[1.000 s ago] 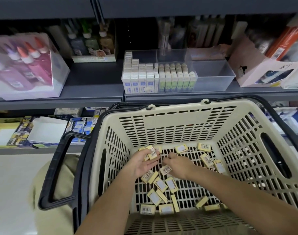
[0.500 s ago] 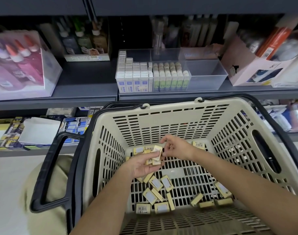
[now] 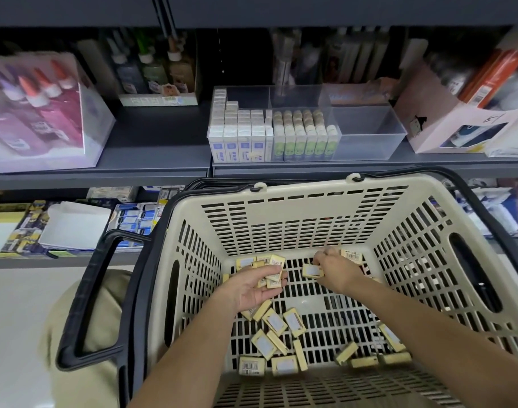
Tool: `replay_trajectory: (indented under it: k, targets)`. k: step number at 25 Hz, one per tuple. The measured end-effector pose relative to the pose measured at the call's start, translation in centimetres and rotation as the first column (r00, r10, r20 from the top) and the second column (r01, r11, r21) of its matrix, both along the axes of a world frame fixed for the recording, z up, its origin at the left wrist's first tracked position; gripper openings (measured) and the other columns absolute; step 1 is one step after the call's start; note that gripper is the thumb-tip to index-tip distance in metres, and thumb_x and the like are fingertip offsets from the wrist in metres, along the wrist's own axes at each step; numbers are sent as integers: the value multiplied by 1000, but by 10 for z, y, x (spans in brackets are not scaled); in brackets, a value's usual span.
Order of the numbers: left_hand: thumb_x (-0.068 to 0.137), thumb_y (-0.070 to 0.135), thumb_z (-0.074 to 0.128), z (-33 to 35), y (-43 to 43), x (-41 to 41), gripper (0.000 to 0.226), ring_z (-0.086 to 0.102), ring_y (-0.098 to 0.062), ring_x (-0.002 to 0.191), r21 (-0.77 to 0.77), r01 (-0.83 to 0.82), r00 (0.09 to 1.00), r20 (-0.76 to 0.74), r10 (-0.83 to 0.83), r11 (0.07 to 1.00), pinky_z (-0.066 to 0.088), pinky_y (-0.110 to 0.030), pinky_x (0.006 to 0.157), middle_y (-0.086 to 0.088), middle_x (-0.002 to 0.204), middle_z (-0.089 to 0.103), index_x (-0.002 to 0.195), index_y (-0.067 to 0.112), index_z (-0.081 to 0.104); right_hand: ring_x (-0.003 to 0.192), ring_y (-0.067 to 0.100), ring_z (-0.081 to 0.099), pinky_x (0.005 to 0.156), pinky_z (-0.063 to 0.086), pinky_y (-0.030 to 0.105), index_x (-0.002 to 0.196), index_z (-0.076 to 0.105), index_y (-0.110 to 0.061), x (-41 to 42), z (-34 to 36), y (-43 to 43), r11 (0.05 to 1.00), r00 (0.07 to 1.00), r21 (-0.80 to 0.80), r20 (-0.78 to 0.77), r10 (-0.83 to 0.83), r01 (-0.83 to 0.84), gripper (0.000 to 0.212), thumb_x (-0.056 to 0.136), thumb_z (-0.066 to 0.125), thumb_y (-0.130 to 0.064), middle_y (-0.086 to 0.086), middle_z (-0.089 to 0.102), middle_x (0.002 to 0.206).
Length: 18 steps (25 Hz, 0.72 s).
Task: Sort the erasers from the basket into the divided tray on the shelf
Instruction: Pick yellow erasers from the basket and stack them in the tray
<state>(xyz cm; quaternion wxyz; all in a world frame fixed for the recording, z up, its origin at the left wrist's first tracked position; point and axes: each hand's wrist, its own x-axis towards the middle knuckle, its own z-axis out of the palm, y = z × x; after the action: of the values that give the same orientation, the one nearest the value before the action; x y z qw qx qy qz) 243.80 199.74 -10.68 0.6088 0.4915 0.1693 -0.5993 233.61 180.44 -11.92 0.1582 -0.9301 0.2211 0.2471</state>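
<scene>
A beige slotted basket (image 3: 310,213) with black handles holds several small yellow erasers (image 3: 274,320) scattered on its floor. My left hand (image 3: 256,285) lies palm up inside the basket and cups a few erasers (image 3: 274,278) with curled fingers. My right hand (image 3: 335,270) is beside it, fingers bent down around a yellow eraser (image 3: 310,271) near the basket's far wall. On the shelf above stands the clear divided tray (image 3: 369,136): white-and-blue erasers (image 3: 237,134) fill its left part, green-labelled ones (image 3: 306,134) the middle, and the right compartment holds nothing.
A clear box of glue bottles (image 3: 37,113) stands at the left of the shelf, a pink carton (image 3: 458,125) at the right. Bottles and packets line the shelf's back. A lower shelf (image 3: 60,225) holds stationery packs. A beige trouser leg (image 3: 84,334) shows left of the basket.
My right hand has moved from my left palm, where it set an eraser, to the right and down onto another eraser near the far wall. My left hand keeps its pile.
</scene>
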Motion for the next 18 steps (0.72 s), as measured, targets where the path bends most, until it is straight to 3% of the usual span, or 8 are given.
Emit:
replay_trajectory:
  k: [3, 5, 8, 12, 15, 18]
  targets:
    - [76, 8, 75, -1, -6, -1, 36, 69, -25, 94, 32, 7, 997, 70, -9, 999, 58, -32, 75, -16, 99, 72, 109, 2, 62, 86, 15, 60, 74, 52, 30, 110, 60, -18, 5, 19, -2, 989, 995, 149, 99, -15, 0, 25, 86, 59, -26, 2, 61, 100]
    - [75, 9, 75, 1, -10, -3, 38, 69, -24, 90, 41, -6, 993, 117, 1, 999, 58, -31, 73, -15, 97, 73, 110, 1, 62, 68, 6, 60, 67, 53, 28, 98, 63, -20, 9, 41, -3, 954, 982, 300, 178, -61, 5, 15, 91, 53, -29, -3, 63, 82]
    - [73, 10, 76, 10, -18, -3, 43, 70, -25, 89, 0, -28, 987, 158, 27, 1000, 59, -30, 68, -16, 99, 71, 112, 0, 61, 69, 6, 62, 76, 54, 34, 85, 57, -21, 11, 72, -4, 897, 967, 442, 225, -121, 10, 12, 94, 52, -27, -4, 64, 78]
    - [81, 11, 69, 39, -36, -2, 31, 69, -24, 91, -122, -4, 964, 265, 36, 993, 58, -27, 67, -14, 101, 71, 109, 2, 61, 75, 13, 56, 77, 50, 30, 92, 63, -14, 7, 112, -14, 845, 937, 534, 295, -187, 1, 4, 87, 62, -14, 2, 62, 83]
    - [83, 22, 65, 69, -49, 3, 33, 68, -18, 91, -169, 83, 850, 527, 19, 982, 54, -25, 63, -9, 102, 68, 113, 8, 58, 71, 5, 58, 70, 47, 15, 87, 66, -19, 0, 148, -31, 790, 857, 613, 405, -318, 4, 10, 83, 67, -10, -1, 63, 80]
    - [80, 29, 65, 99, -51, 16, 33, 68, -15, 93, -195, 116, 692, 720, 62, 974, 53, -26, 63, -4, 100, 70, 110, 16, 58, 67, -4, 62, 68, 48, 8, 93, 67, -10, 4, 183, -57, 777, 731, 628, 546, -409, -34, 13, 81, 67, -4, -4, 67, 79]
